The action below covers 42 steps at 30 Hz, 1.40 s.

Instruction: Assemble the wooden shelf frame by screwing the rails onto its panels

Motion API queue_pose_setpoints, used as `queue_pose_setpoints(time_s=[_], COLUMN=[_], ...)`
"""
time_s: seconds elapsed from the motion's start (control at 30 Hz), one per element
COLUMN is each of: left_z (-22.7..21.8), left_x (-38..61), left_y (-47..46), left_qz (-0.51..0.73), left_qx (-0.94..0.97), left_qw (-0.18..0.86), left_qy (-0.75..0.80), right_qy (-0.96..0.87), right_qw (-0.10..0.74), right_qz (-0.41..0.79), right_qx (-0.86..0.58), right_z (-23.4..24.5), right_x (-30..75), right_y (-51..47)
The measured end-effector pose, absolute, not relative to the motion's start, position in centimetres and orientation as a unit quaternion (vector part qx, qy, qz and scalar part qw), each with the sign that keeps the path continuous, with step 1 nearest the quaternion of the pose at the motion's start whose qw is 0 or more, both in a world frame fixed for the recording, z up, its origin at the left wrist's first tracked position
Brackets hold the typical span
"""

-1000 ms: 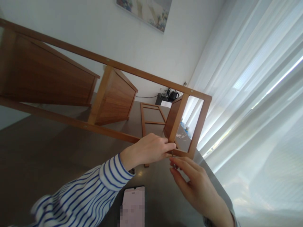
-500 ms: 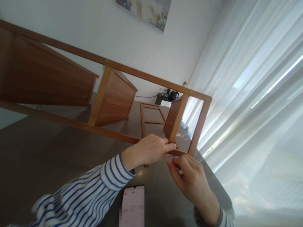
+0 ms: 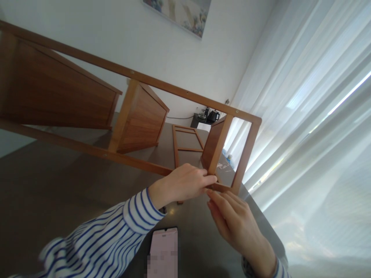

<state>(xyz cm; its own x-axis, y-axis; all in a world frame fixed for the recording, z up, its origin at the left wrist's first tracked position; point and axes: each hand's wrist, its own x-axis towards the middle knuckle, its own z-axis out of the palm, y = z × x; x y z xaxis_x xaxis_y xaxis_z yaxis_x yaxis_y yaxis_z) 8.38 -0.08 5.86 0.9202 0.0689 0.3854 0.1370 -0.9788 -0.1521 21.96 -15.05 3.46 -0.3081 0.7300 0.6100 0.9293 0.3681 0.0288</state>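
Observation:
A wooden shelf unit (image 3: 158, 85) lies on its side across the table, its slim frame facing me and several brown shelf panels (image 3: 146, 119) standing behind it. My left hand (image 3: 185, 181) is closed around the lower rail of that frame, close to a short crosspiece (image 3: 222, 141) at the right end. Just right of it, my right hand (image 3: 234, 218) is pinched, its fingertips against the same rail below the left fingers. Whatever those fingertips hold is hidden. Striped sleeves cover both forearms.
A second wooden frame (image 3: 175, 148) lies flat on the dark table (image 3: 72, 193). Near me rests a phone (image 3: 164, 247). Small pale bits (image 3: 224, 166) and bottles (image 3: 229, 158) sit by the right edge, beside the curtain (image 3: 319, 154). A kettle (image 3: 213, 115) stands far back.
My right fingertips have risen to the rail and closed in; a thin, small piece visible by them earlier is now covered. My left hand keeps its place.

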Motion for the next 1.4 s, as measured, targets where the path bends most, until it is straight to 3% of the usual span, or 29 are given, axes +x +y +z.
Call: queue_pose_setpoints(time_s=[0.27, 0.5, 0.73, 0.9, 1.03, 1.13, 1.4], left_z=[5.9, 5.7, 5.7, 5.6, 5.3, 5.2, 5.4], left_x=[8.4, 8.5, 8.5, 8.5, 8.6, 8.6, 8.6], left_y=[-0.1, 0.0, -0.1, 0.0, 0.2, 0.2, 0.1], left_qz=[-0.205, -0.201, -0.193, -0.190, -0.195, -0.197, -0.199], left_qx=[-0.974, -0.975, -0.976, -0.977, -0.975, -0.974, -0.974], left_qw=[0.083, 0.080, 0.082, 0.078, 0.090, 0.094, 0.095], left_qy=[-0.050, -0.051, -0.057, -0.057, -0.053, -0.054, -0.048], right_qy=[-0.804, -0.790, -0.750, -0.641, -0.613, -0.643, -0.700], right_qw=[0.141, 0.128, 0.198, 0.343, 0.384, 0.354, 0.178], right_qz=[-0.224, -0.283, -0.309, -0.298, -0.311, -0.322, -0.379], right_qx=[-0.532, -0.528, -0.551, -0.618, -0.617, -0.598, -0.577], right_z=[5.3, 6.1, 5.1, 1.5, 0.0, 0.8, 3.0], right_x=[23.4, 24.0, 22.4, 20.5, 19.9, 20.4, 21.8], right_y=[-15.8, -15.9, -15.7, -15.1, -14.7, -14.8, -15.9])
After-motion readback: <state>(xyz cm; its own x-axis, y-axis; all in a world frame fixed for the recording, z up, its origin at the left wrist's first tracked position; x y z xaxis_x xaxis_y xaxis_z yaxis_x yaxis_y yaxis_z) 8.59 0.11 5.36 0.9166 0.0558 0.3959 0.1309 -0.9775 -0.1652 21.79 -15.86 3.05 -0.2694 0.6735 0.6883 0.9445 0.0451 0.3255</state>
